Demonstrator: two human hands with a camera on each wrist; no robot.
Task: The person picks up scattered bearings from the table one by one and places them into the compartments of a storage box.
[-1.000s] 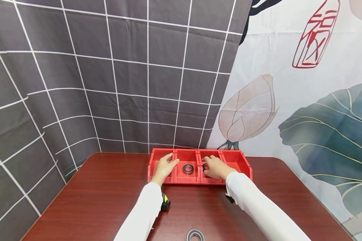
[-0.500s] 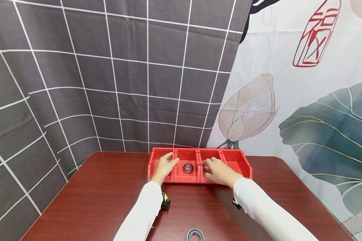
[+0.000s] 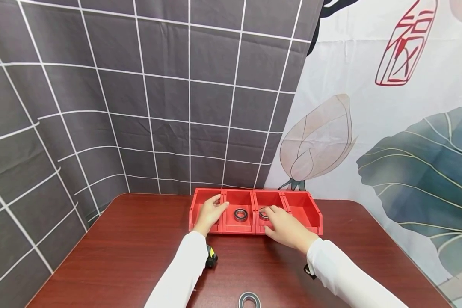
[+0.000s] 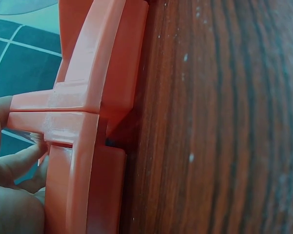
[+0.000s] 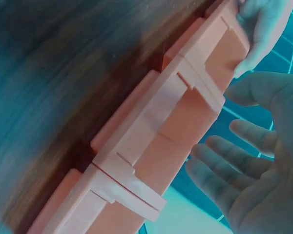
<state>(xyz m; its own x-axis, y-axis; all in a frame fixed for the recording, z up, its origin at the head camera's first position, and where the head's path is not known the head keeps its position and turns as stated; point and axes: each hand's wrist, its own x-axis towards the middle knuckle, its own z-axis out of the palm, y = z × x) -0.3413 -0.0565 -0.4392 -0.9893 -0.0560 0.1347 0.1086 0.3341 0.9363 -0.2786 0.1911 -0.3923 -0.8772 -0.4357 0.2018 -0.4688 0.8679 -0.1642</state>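
Four-compartment red storage bins stand in a row, and my left hand [image 3: 211, 213] grips the divider [image 4: 53, 105] between the two leftmost, thumb on one side and fingers on the other. A ball bearing [image 3: 236, 216] lies flat in the second bin [image 3: 238, 230] from the left. Another ball bearing [image 3: 262, 217] lies in the third bin [image 3: 267, 197], partly covered by my right hand [image 3: 286, 226]. That hand hovers over the bin's front with thumb and fingers spread, nothing between them in the right wrist view.
A third ball bearing [image 3: 249, 294] lies on the brown wooden table [image 3: 138, 256] near the bottom of the head view. The rightmost red bin [image 3: 302, 207] is beside my right hand. A grey grid-patterned cloth [image 3: 161, 107] hangs behind the table.
My right hand has drawn back toward the front right, its fingers spreading away from the bearing, which stays in the third bin. My left hand keeps its place.
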